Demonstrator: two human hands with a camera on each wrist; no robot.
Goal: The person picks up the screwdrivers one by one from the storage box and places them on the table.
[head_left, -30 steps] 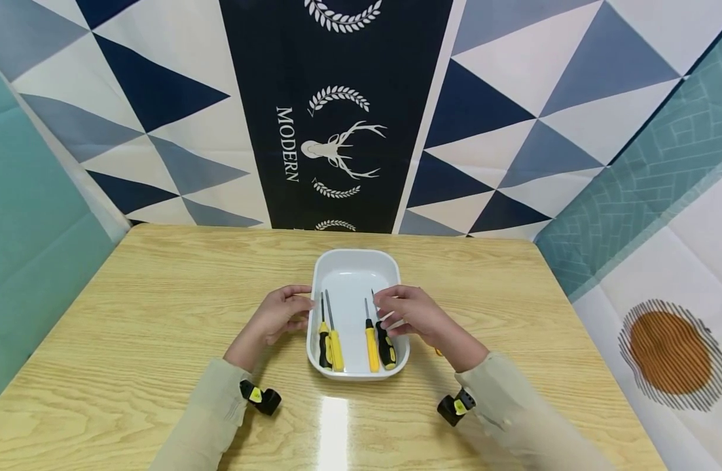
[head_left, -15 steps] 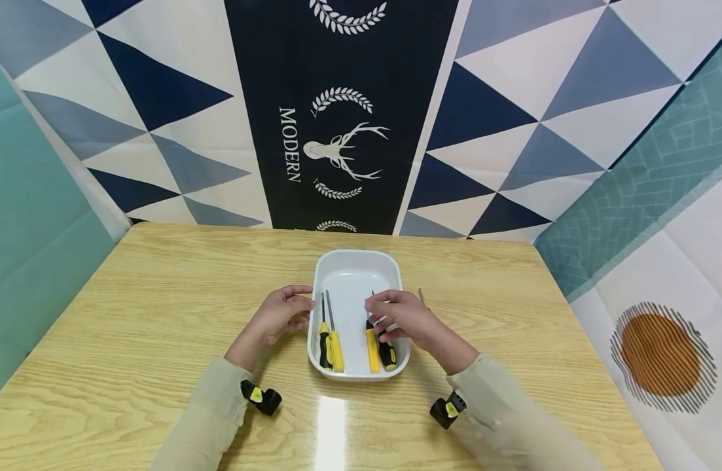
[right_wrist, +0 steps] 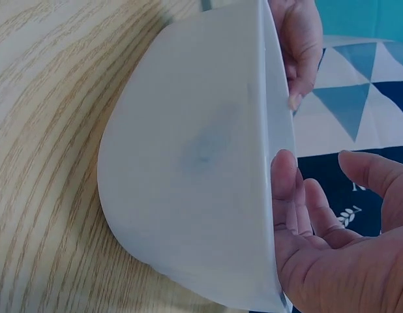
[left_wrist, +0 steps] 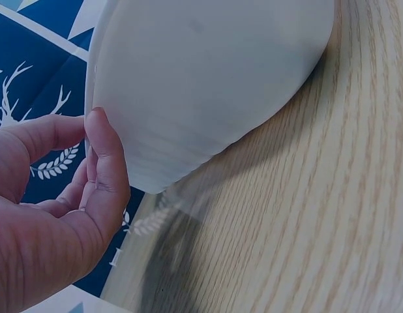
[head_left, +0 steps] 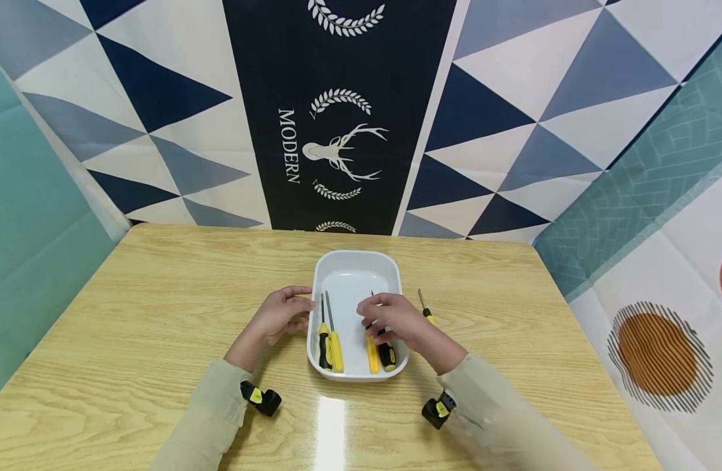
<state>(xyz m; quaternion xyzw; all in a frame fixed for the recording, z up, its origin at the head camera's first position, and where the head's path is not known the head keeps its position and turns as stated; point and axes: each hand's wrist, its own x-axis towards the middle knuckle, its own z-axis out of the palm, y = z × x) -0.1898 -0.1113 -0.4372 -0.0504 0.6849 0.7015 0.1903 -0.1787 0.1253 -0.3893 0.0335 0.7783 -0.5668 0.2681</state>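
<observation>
A white rectangular tray (head_left: 350,278) stands mid-table with screwdrivers in it. Along its left side lie a black-and-yellow screwdriver (head_left: 324,345) and a yellow-handled screwdriver (head_left: 336,353). On the right side are another yellow-handled screwdriver (head_left: 373,358) and a black-handled one (head_left: 387,356), their upper parts partly covered by my right hand (head_left: 396,320). That hand hovers over the tray, fingers loosely bent; in the right wrist view its thumb and fingers stand apart with nothing between them. My left hand (head_left: 281,317) pinches the tray's left rim between thumb and index finger (left_wrist: 55,134).
Just right of the tray, a further screwdriver (head_left: 427,313) lies on the wooden table (head_left: 190,288), partly hidden behind my right wrist. Patterned cloth (head_left: 490,131) hangs at the table's far edge, and more hangs along both sides.
My right hand has shifted left across the tray, covering more of the right-hand screwdrivers. The screwdriver on the table has come more into sight. My left hand stays on the rim.
</observation>
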